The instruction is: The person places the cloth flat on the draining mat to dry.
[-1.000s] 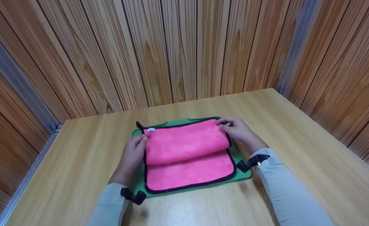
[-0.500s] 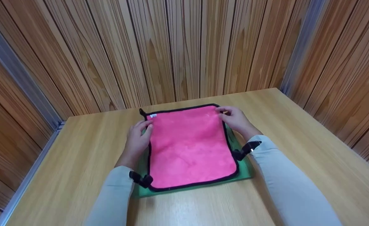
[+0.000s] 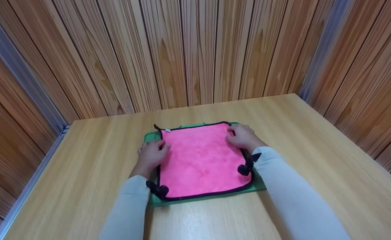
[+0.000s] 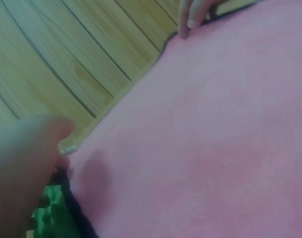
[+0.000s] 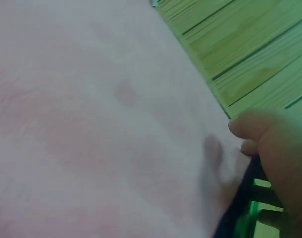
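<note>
A pink cloth (image 3: 198, 160) with black edging, a small white label and a corner loop lies spread over a flat green tray-like piece (image 3: 152, 136), of which only the margins show. My left hand (image 3: 151, 154) rests at the cloth's left edge, its thumb reaching over the pink surface. At the opposite edge, near the far right corner, is my right hand (image 3: 243, 136), fingertips on the cloth. In both wrist views the thumb stands a little off the cloth (image 4: 200, 124), casting a shadow. Parts of the fingers are hidden behind the thumbs.
Under everything is a light wooden table (image 3: 99, 160). Wood-panelled walls (image 3: 195, 53) rise behind it and on both sides. Black camera mounts (image 3: 158, 190) sit on each wrist, close over the cloth's side edges.
The cloth's folded-over far part has opened out and come down onto the green piece. Both hands moved with it, first away, then lower and slightly back toward me.
</note>
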The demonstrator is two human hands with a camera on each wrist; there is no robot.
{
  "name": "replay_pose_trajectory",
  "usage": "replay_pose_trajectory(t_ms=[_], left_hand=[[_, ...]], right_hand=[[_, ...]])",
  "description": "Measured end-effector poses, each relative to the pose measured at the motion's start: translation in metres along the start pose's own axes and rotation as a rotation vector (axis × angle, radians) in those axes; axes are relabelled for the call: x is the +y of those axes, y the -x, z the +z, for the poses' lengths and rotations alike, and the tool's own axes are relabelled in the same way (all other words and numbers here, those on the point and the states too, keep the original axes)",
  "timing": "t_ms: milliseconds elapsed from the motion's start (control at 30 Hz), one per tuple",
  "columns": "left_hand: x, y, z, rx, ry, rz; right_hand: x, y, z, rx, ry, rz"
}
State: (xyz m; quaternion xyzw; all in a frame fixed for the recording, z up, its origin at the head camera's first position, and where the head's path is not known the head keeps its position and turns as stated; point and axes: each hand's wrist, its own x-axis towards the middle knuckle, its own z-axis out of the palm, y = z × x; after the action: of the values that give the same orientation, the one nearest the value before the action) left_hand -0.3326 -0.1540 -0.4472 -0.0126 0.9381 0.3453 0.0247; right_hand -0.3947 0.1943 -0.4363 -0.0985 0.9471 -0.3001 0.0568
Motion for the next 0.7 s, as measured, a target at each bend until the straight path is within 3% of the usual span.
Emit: replay_pose_trajectory(t_ms=[133,300,500,700], left_hand=[[-0.001,0.003,0.006,-0.007,-0.053,-0.009],[-0.002,0.006,0.009,-0.032,-0.132,-0.013],[-0.001,0.01,0.008,-0.04,-0.161,0.019],[-0.003,0.021,-0.003,-0.083,-0.207,0.053]], right_hand=[[0.006,0.005,0.003,0.004,0.109,-0.006],[0.017,0.012,0.001,-0.034,0.116,-0.003],[0.024,0.016,-0.003,-0.074,0.117,-0.031],[0.016,0.025,-0.022,-0.087,0.141,-0.04]])
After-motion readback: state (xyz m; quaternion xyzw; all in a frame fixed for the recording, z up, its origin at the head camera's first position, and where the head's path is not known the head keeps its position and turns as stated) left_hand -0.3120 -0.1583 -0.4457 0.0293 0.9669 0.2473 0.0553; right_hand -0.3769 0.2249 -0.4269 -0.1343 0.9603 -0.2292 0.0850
